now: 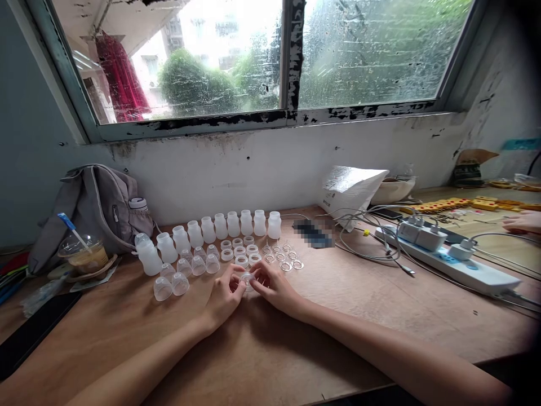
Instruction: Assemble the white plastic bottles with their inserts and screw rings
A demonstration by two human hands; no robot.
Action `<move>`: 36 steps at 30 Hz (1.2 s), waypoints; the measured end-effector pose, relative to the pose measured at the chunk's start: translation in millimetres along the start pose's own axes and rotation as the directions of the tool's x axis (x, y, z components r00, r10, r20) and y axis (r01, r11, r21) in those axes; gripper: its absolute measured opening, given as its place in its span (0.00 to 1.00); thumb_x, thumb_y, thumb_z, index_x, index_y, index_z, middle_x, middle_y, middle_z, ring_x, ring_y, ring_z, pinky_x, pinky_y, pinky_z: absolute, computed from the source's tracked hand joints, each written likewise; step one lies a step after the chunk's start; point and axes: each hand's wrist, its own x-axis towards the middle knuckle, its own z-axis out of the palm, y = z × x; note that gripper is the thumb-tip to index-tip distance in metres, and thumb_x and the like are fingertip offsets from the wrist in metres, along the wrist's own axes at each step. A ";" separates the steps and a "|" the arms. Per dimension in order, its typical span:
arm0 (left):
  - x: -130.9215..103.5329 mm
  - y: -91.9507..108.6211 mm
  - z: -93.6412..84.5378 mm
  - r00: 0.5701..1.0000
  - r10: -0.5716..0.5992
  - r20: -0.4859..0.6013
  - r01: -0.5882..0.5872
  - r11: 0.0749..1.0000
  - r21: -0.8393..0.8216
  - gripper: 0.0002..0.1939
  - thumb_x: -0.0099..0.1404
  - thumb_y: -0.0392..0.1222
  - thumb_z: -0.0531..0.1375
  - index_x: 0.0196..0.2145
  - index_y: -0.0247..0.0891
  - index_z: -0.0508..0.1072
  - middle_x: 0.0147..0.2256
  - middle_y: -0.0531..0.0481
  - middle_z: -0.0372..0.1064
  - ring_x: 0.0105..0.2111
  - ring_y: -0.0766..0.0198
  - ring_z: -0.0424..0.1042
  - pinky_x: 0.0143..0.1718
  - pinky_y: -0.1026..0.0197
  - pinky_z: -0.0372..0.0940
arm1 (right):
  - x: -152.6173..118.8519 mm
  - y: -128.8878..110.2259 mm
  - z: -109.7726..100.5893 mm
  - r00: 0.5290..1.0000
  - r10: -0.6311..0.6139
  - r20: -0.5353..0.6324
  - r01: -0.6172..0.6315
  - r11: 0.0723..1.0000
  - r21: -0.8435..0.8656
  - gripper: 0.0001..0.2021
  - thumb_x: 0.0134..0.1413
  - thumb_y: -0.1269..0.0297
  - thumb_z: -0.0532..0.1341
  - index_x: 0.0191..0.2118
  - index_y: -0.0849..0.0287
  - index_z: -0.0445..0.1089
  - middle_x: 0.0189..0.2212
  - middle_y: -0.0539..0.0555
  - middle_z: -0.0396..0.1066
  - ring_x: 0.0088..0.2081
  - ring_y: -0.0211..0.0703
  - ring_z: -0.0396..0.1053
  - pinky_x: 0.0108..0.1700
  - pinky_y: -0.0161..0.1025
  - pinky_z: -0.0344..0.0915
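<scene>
My left hand (pixel 226 294) and my right hand (pixel 274 286) meet over the table, fingertips closed around a small translucent bottle ring (pixel 247 278). Fingers cover part of the ring, so whether another piece sits in it is unclear. Just beyond are several white bottle rings (pixel 227 255) in rows. To their right lie several clear silicone nipples (pixel 285 265) with flat round rims. On the left stand several clear domed caps (pixel 198 265). Behind these runs a row of frosted baby bottles (pixel 233 224); a capped bottle (pixel 149 257) stands at its left end.
At left are a grey backpack (pixel 101 208), an iced drink cup (pixel 84 252) and a black phone (pixel 36 332). A white power strip (pixel 456 259) with tangled cables (pixel 359 239) and a white bag (pixel 353 192) occupy the right. Another person's hand (pixel 524 223) shows at far right.
</scene>
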 end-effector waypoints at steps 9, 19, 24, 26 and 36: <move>1.2 2.5 0.9 0.998 -0.045 -0.033 0.043 0.997 -0.057 0.14 0.59 0.48 0.52 0.37 0.37 0.68 0.28 0.51 0.70 0.24 0.66 0.69 0.26 0.65 0.63 | 3.0 5.4 0.5 0.993 0.121 -0.003 -0.121 0.991 0.060 0.10 0.53 0.57 0.54 0.34 0.59 0.63 0.22 0.49 0.64 0.22 0.34 0.62 0.22 0.31 0.60; 0.2 2.1 8.2 0.987 -0.137 0.083 0.147 0.981 -0.130 0.17 0.59 0.51 0.51 0.35 0.34 0.69 0.17 0.55 0.64 0.15 0.69 0.62 0.18 0.68 0.57 | 2.0 4.9 -0.7 0.997 0.064 -0.031 -0.065 0.998 -0.005 0.09 0.52 0.62 0.55 0.27 0.61 0.64 0.22 0.49 0.65 0.24 0.34 0.61 0.25 0.31 0.58; -0.4 -1.0 9.9 0.994 -0.104 0.023 0.106 0.987 -0.124 0.14 0.60 0.50 0.50 0.32 0.36 0.67 0.17 0.56 0.62 0.17 0.69 0.63 0.19 0.68 0.57 | 2.3 11.4 4.1 0.992 0.127 0.015 -0.128 0.989 0.070 0.07 0.52 0.61 0.55 0.31 0.60 0.64 0.20 0.48 0.64 0.21 0.33 0.61 0.20 0.29 0.58; -1.3 0.1 9.7 0.996 -0.093 0.016 0.094 0.988 -0.125 0.14 0.60 0.50 0.50 0.32 0.36 0.66 0.17 0.56 0.63 0.17 0.68 0.64 0.20 0.68 0.57 | 1.7 14.6 5.7 0.977 0.195 0.088 -0.206 0.969 0.138 0.08 0.52 0.60 0.55 0.32 0.60 0.62 0.17 0.45 0.61 0.17 0.31 0.60 0.16 0.28 0.55; -3.2 6.5 8.7 0.998 -0.018 0.054 0.021 0.999 -0.050 0.10 0.60 0.45 0.51 0.37 0.37 0.65 0.26 0.52 0.66 0.24 0.67 0.67 0.25 0.67 0.61 | 2.2 12.0 4.0 0.977 0.210 0.044 -0.214 0.960 0.181 0.05 0.48 0.65 0.56 0.27 0.59 0.57 0.19 0.45 0.59 0.18 0.31 0.58 0.17 0.28 0.56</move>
